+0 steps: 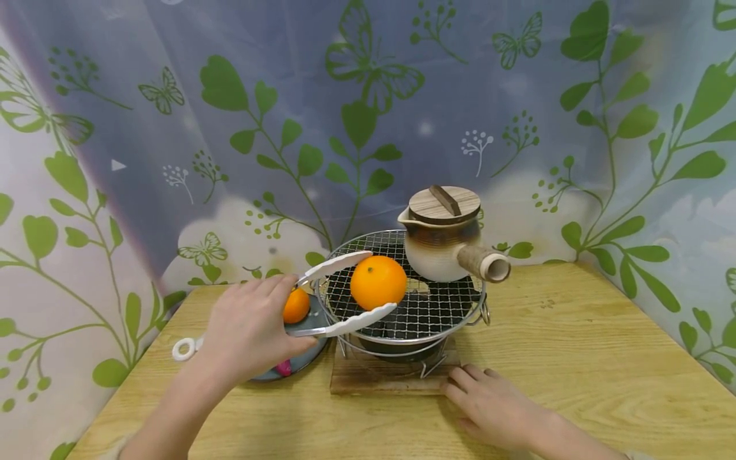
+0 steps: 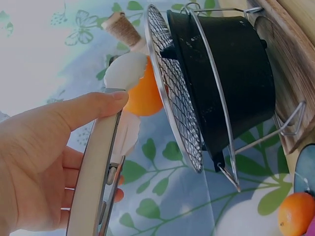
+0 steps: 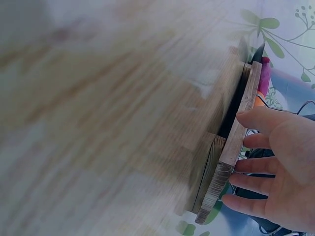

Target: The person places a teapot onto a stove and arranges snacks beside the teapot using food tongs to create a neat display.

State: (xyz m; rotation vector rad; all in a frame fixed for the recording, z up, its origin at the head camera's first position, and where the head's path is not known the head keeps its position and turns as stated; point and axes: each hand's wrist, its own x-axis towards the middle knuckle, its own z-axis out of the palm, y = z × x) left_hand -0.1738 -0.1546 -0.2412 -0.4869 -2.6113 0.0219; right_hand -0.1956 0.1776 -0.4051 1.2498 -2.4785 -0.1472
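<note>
My left hand grips a pair of metal tongs with white scalloped tips, thumb along one arm in the left wrist view. The spread tips lie on either side of a large orange, which sits on a round wire grill rack. Under the rack is a black stove pot in a wire stand, on a wooden board. At the board's near right corner rests my right hand, its fingers extended and touching the edge in the right wrist view.
A lidded clay teapot stands on the rack's back right, its handle pointing right. Left of the stove, a grey plate holds a smaller orange fruit and something pink. A white ring shows left of my left wrist. A patterned cloth hangs behind the table.
</note>
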